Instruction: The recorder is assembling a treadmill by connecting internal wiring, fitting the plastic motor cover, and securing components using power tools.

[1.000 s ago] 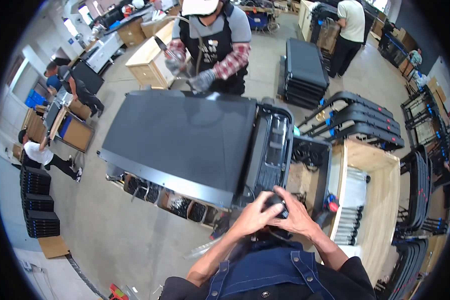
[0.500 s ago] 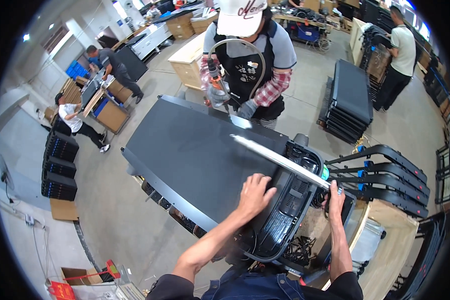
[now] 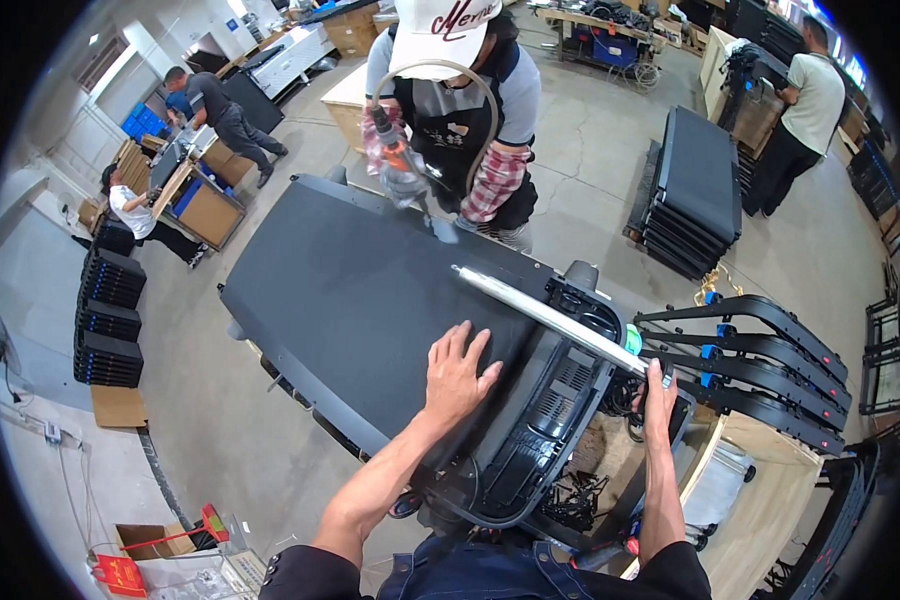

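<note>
A black treadmill deck with its running belt lies on a stand in front of me, its open motor housing towards my right. My right hand is closed on the near right end of a long silver metal roller, which slants over the housing and the belt. My left hand, fingers spread, is over the belt near the housing; whether it touches is unclear. Across the deck a co-worker in gloves holds an orange and black power driver at the deck's far edge.
Curved black frames with blue parts are stacked at the right, beside a wooden crate. Stacked dark decks stand farther back. Black cables lie below the housing. Other people work at the far left and far right.
My left hand has moved left along the belt, away from the housing, its fingers more spread. The right hand keeps its hold on the roller. The whole view has shifted slightly.
</note>
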A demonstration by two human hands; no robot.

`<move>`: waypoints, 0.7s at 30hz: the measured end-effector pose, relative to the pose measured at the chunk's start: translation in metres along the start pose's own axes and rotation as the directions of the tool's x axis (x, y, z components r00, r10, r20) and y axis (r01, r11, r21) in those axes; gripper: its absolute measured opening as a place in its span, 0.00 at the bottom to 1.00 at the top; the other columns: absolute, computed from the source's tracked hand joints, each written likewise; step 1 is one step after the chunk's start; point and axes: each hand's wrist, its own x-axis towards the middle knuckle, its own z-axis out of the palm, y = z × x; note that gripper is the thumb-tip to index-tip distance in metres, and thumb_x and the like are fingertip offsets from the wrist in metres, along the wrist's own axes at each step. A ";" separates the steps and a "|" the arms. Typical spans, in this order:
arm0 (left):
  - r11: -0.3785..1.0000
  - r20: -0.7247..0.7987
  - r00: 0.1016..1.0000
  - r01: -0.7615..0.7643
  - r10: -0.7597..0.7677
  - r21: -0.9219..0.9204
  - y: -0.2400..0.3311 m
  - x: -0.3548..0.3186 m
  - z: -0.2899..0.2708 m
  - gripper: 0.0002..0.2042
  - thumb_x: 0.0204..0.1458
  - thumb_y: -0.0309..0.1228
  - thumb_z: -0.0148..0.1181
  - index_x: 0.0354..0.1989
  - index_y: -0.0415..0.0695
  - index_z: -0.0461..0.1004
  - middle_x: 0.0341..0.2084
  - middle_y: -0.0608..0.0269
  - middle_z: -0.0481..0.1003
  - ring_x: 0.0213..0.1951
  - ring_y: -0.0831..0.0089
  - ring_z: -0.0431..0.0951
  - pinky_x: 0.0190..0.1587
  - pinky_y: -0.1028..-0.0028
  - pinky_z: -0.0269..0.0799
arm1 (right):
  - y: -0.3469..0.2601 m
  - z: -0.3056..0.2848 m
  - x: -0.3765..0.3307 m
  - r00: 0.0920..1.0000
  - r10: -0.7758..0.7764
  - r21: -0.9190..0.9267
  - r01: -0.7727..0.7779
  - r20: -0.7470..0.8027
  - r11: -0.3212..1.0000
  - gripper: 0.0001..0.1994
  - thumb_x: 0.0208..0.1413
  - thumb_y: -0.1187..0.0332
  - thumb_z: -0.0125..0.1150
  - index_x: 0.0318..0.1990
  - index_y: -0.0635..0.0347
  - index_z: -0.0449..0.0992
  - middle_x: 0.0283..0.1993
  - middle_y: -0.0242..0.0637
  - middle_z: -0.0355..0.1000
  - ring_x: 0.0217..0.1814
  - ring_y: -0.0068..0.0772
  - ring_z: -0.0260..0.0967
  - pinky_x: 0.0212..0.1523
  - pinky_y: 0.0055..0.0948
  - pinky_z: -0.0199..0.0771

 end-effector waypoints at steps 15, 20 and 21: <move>0.965 0.077 0.963 -0.256 0.260 -0.050 -0.015 0.081 0.033 0.29 0.57 0.46 0.60 0.62 0.40 0.68 0.62 0.49 0.68 0.65 0.54 0.65 0.66 0.56 0.60 | -0.022 0.017 0.050 0.993 -0.082 0.017 0.084 -0.089 0.996 0.25 0.62 0.39 0.55 0.35 0.53 0.66 0.19 0.26 0.60 0.13 0.20 0.56 0.11 0.22 0.57; 0.920 0.391 0.837 -0.385 0.382 -0.075 -0.021 0.162 0.025 0.34 0.43 0.56 0.69 0.52 0.41 0.73 0.44 0.54 0.71 0.51 0.56 0.73 0.52 0.57 0.66 | -0.062 0.023 0.115 0.996 -0.057 -0.046 0.054 -0.069 0.997 0.29 0.59 0.37 0.58 0.43 0.57 0.69 0.20 0.26 0.59 0.15 0.19 0.57 0.13 0.22 0.58; 0.908 0.451 0.805 -0.417 0.385 -0.032 -0.024 0.172 0.019 0.31 0.42 0.53 0.71 0.48 0.41 0.75 0.42 0.55 0.72 0.49 0.55 0.73 0.49 0.57 0.66 | -0.072 0.030 0.122 0.998 -0.044 -0.060 0.041 -0.053 0.997 0.30 0.59 0.36 0.58 0.43 0.58 0.69 0.20 0.26 0.59 0.15 0.19 0.57 0.13 0.22 0.59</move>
